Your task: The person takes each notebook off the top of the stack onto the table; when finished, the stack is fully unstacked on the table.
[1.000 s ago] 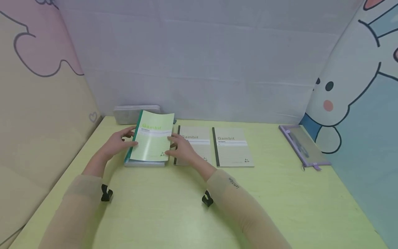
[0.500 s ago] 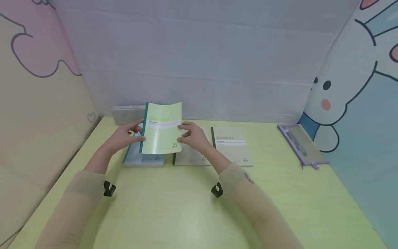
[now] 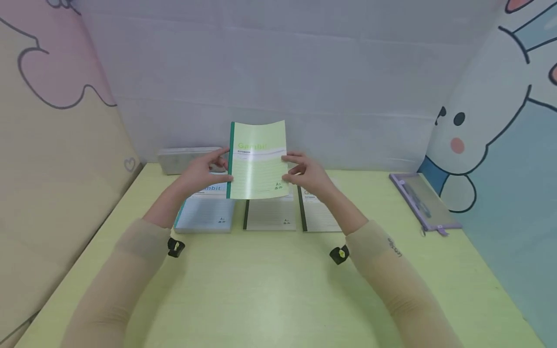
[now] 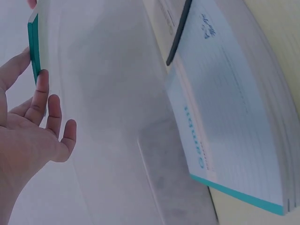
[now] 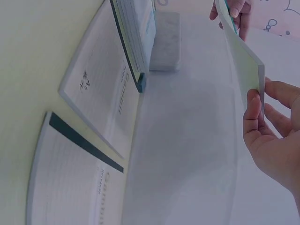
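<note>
Between both hands, raised above the table, is a green notebook (image 3: 257,164) with a dark green spine and "Gambit" on its cover. My left hand (image 3: 203,173) pinches the spine edge between thumb and fingers. On the opposite edge, my right hand (image 3: 308,173) pinches it the same way; its grip also shows in the right wrist view. Below the left hand lies a stack topped by a blue notebook (image 3: 204,215). Beside that stack lies a grey notebook (image 3: 271,215), partly hidden by the green one. Another grey notebook (image 3: 319,215) lies under the right forearm.
A grey case (image 3: 183,160) stands against the back wall at the left, behind the blue stack. At the far right lies a purple-edged zip pouch (image 3: 426,200) with a pen in it. Walls border the table (image 3: 261,285) at the back and sides.
Both hands have lifted the green notebook off the stack and carried it up and to the right. The blue notebook beneath has come into view.
</note>
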`<control>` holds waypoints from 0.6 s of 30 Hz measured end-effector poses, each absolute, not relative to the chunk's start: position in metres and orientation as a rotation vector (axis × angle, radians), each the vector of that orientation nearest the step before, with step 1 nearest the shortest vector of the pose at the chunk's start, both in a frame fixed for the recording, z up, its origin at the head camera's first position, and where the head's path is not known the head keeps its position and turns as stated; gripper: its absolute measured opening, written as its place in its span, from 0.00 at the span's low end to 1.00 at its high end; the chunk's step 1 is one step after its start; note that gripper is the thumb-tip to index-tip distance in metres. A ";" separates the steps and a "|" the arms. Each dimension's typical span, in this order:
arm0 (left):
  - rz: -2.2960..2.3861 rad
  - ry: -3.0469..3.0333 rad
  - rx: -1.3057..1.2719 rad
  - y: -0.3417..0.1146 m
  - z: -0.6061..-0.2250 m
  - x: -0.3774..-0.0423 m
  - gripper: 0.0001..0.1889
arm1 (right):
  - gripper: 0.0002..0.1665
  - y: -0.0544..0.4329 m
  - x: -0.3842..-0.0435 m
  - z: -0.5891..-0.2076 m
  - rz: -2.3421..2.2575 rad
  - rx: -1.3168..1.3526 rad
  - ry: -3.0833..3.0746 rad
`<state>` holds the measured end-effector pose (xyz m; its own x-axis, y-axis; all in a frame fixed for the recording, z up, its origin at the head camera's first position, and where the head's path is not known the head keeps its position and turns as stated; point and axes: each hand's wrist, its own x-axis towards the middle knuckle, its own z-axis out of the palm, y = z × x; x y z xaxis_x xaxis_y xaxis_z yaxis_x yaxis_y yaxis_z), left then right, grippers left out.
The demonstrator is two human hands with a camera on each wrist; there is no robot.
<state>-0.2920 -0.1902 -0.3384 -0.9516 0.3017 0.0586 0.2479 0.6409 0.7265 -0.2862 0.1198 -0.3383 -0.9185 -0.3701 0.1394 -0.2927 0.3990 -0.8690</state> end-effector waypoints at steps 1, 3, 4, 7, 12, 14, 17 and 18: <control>1.207 2.783 0.486 -0.184 -0.336 -0.293 0.47 | 0.34 0.127 -0.286 -0.334 -1.564 -0.613 2.578; 1.203 2.772 0.511 -0.172 -0.330 -0.295 0.47 | 0.34 0.140 -0.286 -0.327 -1.565 -0.619 2.607; 1.198 2.770 0.526 -0.166 -0.328 -0.296 0.47 | 0.34 0.146 -0.285 -0.324 -1.565 -0.614 2.622; 1.213 2.753 0.568 -0.147 -0.323 -0.297 0.47 | 0.34 0.165 -0.283 -0.316 -1.580 -0.600 2.645; 1.323 2.668 0.645 -0.116 -0.317 -0.296 0.46 | 0.34 0.197 -0.279 -0.309 -1.578 -0.580 2.675; 1.333 2.661 0.659 -0.103 -0.315 -0.295 0.46 | 0.35 0.211 -0.278 -0.307 -1.562 -0.570 2.690; 1.328 2.683 0.673 -0.083 -0.311 -0.293 0.47 | 0.35 0.230 -0.277 -0.307 -1.556 -0.549 2.700; 1.330 2.692 0.674 -0.076 -0.311 -0.292 0.47 | 0.34 0.236 -0.277 -0.307 -1.542 -0.541 2.713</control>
<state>-0.2923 -0.0762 -0.3108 -0.9020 0.4109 0.1328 0.3552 0.5310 0.7693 -0.2770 0.2362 -0.3074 -0.9413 -0.2799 0.1886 -0.3052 0.4675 -0.8296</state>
